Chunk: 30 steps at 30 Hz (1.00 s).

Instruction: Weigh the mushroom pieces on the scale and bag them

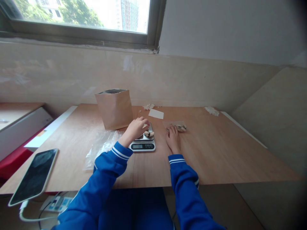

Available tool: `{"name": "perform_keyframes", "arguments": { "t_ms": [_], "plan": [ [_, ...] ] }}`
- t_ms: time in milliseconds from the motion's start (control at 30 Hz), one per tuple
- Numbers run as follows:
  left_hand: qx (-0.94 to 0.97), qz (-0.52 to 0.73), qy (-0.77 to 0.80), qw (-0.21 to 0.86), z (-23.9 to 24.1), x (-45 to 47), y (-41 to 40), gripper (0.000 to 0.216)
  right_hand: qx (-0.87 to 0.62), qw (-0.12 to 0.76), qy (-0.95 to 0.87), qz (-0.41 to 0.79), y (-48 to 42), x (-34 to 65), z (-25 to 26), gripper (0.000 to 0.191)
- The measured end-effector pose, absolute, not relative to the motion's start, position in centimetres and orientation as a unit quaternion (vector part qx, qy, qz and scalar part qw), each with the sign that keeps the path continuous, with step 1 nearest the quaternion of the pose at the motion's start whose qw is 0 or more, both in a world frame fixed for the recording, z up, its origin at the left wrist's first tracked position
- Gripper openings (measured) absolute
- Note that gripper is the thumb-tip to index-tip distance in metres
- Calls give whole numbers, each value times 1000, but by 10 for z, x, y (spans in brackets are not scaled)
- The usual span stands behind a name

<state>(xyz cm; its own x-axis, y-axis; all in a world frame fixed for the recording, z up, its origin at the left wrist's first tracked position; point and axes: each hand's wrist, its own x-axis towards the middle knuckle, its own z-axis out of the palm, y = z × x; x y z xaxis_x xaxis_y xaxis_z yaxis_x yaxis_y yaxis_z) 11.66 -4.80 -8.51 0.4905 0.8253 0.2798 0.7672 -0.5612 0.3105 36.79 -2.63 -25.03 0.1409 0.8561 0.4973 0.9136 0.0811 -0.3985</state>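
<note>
Fingers [144, 123] of the left hand [135, 129] curl over the pan of the scale [143, 142], tips touching the pale pieces [148, 133] lying on it; whether they pinch one or only rest on it I cannot tell. Right hand [173, 137] lies flat on the surface [216, 153] at 3 o'clock from the scale, its fingers stretched out and released, tips touching a small clear bag [176, 125] with more pale bits inside

Those pieces sit at the far edge of the pan, at 12 o'clock from the display. They look small, light and irregular, probably dry and hard, so likely to roll or slip off the smooth metal; a fingertip pinch across the narrow middle of one piece seems the safest hold. The bag looks thin, soft and slippery, best held by its edge

At 11 o'clock from the scale a brown pouch [115, 108] stands upright and open. Clear plastic [100, 147] lies at 9 o'clock, a phone [35, 175] further off at 8 o'clock, and a white card [156, 113] at 12 o'clock
</note>
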Motion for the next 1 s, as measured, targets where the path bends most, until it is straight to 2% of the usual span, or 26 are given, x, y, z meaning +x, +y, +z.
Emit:
{"name": "perform_keyframes", "arguments": {
  "t_ms": [233, 433, 533, 633, 800, 1000],
  "plan": [
    [735, 346, 570, 123, -72, 86, -73, 19, -672, 339, -657, -46, -28, 368, -249, 40],
    [648, 355, 656, 153, -147, 43, -99, 16, -667, 344, -659, -46, -29, 368, -249, 39],
    [638, 328, 676, 169, -187, 21, -104, 28, -666, 343, -661, -45, -28, 369, -249, 40],
    [631, 303, 688, 189, -207, 4, -105, 36, -665, 338, -664, -46, -28, 370, -250, 42],
    [596, 316, 722, 154, -210, -13, -102, 38, -662, 345, -664, -46, -29, 370, -251, 42],
    [611, 317, 722, 73, -195, 1, -114, 24, -658, 351, -665, -47, -29, 370, -251, 41]
  ]
}}
